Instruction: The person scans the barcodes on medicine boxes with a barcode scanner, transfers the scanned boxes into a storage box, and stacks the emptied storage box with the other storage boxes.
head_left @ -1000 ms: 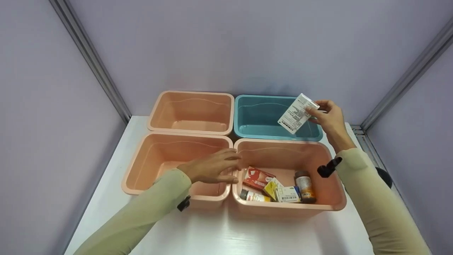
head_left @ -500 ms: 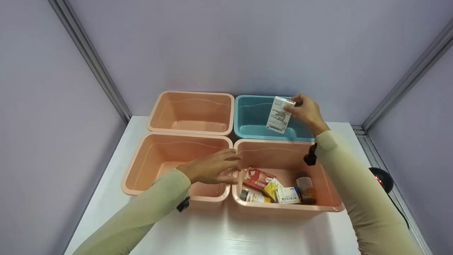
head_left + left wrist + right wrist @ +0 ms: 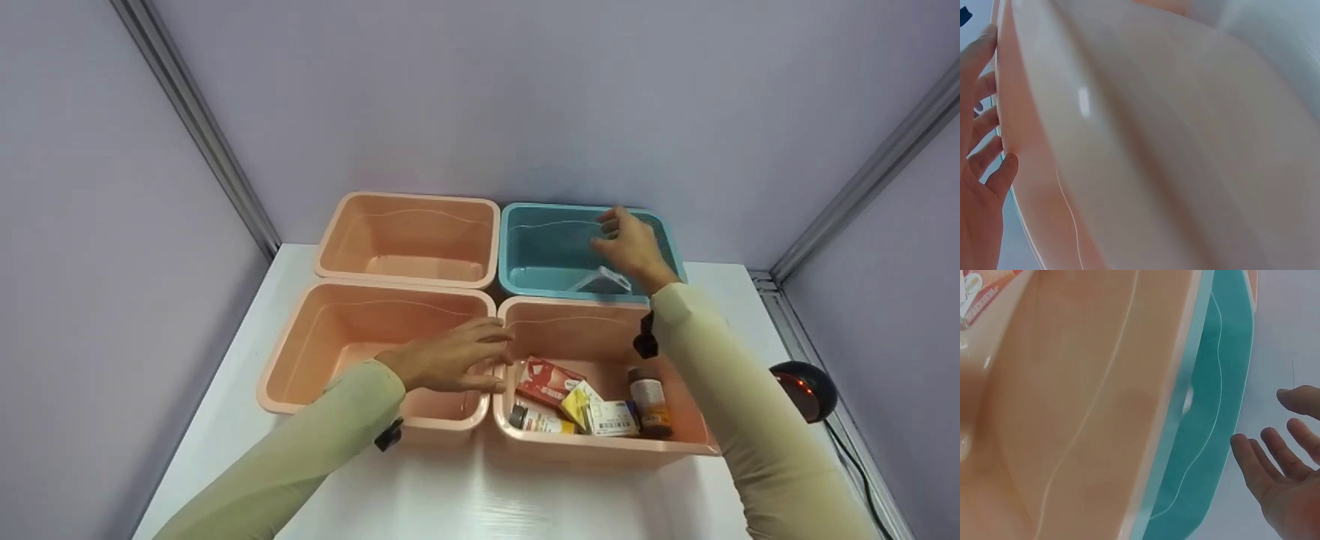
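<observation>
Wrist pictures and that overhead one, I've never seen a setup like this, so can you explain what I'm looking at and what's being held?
There's no robot, just a person's bare hands. The wide picture comes from a camera on the head; the close ones come from one on each wrist. On a white table stand three pink bins and a blue bin. The front-right pink bin holds small boxes and two bottles. The left hand is at the front bins' neighbouring rims. The right hand is above the blue bin, where a blurred pale item lies. Neither appears to hold anything.
</observation>
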The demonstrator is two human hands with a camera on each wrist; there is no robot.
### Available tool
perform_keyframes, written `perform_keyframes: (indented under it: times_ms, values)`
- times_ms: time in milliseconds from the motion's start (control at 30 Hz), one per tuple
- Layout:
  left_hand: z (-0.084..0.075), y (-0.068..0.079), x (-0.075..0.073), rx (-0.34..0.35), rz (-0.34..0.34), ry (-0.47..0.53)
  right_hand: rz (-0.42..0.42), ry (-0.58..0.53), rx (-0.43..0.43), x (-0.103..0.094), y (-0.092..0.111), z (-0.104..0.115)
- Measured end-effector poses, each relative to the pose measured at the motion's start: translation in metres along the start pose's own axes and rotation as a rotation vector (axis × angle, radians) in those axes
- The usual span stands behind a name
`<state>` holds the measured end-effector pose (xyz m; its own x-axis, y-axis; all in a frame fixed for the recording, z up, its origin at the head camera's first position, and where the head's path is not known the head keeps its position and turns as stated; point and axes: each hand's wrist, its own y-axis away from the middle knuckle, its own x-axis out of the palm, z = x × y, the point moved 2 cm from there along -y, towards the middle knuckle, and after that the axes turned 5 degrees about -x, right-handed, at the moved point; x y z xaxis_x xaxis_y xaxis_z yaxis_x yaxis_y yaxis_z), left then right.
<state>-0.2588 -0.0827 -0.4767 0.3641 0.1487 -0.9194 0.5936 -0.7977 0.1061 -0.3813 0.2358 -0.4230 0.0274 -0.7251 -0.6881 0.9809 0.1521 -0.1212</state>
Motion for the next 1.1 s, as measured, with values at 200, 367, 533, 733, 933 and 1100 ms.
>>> perform_keyframes:
  times_ms: [200,367,533,733,933,1100]
  values:
    - [0.0,0.0,0.001,-0.004,0.0,-0.01,-0.054,-0.042,-0.115,0.019,0.019,0.003]
    - [-0.001,0.001,0.0,0.018,-0.026,-0.001,-0.072,-0.045,-0.22,0.031,0.047,0.012]
    - [0.002,0.004,0.0,0.022,-0.033,-0.006,0.037,-0.038,-0.299,0.043,0.071,0.014]
    - [0.005,0.005,0.0,0.008,-0.03,-0.011,0.336,0.036,-0.269,0.062,0.088,0.0]
    - [0.005,0.005,0.001,0.016,-0.024,-0.022,0.711,0.168,-0.238,0.079,0.1,-0.015]
    - [0.004,0.003,0.0,0.017,-0.029,-0.027,0.942,0.271,-0.075,0.083,0.107,-0.02]
